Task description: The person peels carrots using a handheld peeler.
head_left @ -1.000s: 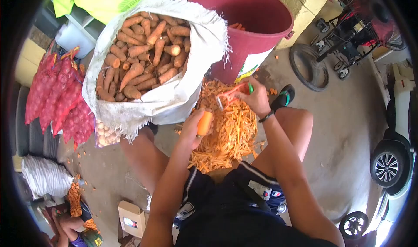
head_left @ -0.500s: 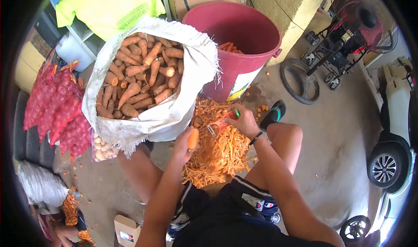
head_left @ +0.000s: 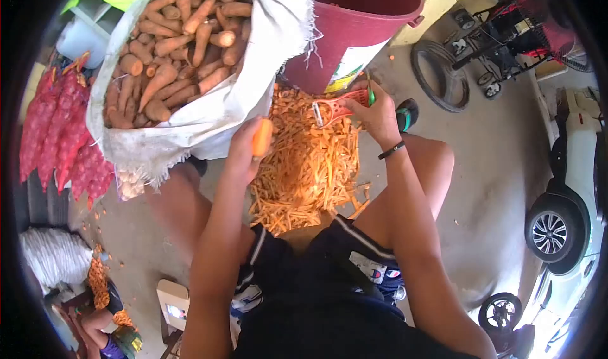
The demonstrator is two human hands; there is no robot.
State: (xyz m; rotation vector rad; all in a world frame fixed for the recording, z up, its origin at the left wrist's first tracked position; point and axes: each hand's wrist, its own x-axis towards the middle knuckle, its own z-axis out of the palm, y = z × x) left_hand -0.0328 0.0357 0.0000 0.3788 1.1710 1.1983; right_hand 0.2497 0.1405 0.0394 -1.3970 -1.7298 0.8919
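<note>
My left hand (head_left: 241, 151) is closed around a peeled bright-orange carrot (head_left: 262, 138), one end pointing up between thumb and fingers. To its right, my right hand (head_left: 378, 119) grips an orange peeler (head_left: 344, 105), its metal blade end toward the left and apart from the carrot. A bit of green shows by the fingers of this hand. Below both hands spreads a heap of carrot peelings (head_left: 307, 175) between my legs. At upper left, a white woven sack (head_left: 250, 99) with a folded-down rim holds many unpeeled carrots (head_left: 168, 80).
A dark red barrel (head_left: 329, 49) stands behind the peelings. Pink net bags (head_left: 57, 131) sit at the left. On the right are a loose tyre (head_left: 440, 77) and a white vehicle (head_left: 579, 156). Another person (head_left: 95, 327) is at lower left, near more peelings.
My view has tilted downward, so the scene sits higher in frame. Both hands have shifted slightly forward and farther apart, still holding the carrot and the peeler.
</note>
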